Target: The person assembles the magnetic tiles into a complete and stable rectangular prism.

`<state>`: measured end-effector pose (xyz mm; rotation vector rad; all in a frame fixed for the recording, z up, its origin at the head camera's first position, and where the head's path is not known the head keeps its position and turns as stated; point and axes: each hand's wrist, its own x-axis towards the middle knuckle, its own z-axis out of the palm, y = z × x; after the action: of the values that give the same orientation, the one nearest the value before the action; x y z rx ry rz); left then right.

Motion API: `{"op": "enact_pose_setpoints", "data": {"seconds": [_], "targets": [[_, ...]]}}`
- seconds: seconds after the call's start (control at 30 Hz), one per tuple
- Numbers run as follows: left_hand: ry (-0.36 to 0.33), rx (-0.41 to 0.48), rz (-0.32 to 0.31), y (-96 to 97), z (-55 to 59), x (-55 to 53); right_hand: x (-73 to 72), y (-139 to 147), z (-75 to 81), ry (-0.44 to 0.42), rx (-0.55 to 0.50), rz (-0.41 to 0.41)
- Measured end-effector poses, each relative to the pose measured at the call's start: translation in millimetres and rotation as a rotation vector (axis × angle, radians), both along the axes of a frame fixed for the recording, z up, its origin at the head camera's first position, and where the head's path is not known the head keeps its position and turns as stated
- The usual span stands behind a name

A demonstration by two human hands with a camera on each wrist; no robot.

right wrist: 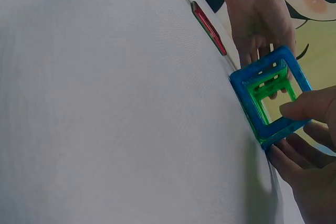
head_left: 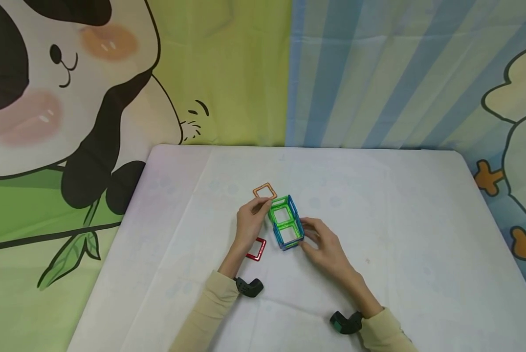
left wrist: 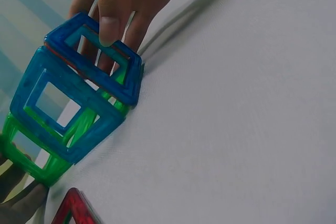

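Observation:
A box of green and blue magnetic tiles (head_left: 285, 223), open square frames joined at their edges, lies between the two hands. Its blue end faces the person in the head view; the green end points away. My left hand (head_left: 250, 222) pinches the far left green corner with thumb and fingertips. At the near right end my right hand (head_left: 326, 246) grips the box. The right wrist view shows the right thumb (right wrist: 310, 105) over the blue square (right wrist: 247, 95), with the other fingers along the side. A blue frame (left wrist: 94, 59) sits under the thumb in the left wrist view.
An orange square tile (head_left: 265, 190) lies flat just beyond the left hand. A red tile (head_left: 257, 250) lies beside the left wrist, partly hidden by it. The white-covered table (head_left: 399, 205) meets a printed cartoon curtain (head_left: 228, 73) at its back edge.

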<state>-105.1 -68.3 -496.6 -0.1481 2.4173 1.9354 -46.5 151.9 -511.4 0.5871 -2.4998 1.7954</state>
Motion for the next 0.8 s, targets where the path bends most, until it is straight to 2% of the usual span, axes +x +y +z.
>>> {"op": "enact_pose_setpoints", "data": {"seconds": [0.27, 0.53, 0.8], "targets": [[-0.019, -0.001, 0.007, -3.9, -1.3, 3.5, -4.2, 6.7, 0.4, 0.065, 0.107, -0.102], [-0.024, -0.014, -0.001, -7.2, -2.3, 8.3, -10.3, 10.5, 3.0, 0.108, 0.117, -0.148], [-0.031, -0.069, 0.005, -6.7, 2.3, 20.7, -21.4, 19.0, 1.9, 0.051, 0.161, -0.21]]}}
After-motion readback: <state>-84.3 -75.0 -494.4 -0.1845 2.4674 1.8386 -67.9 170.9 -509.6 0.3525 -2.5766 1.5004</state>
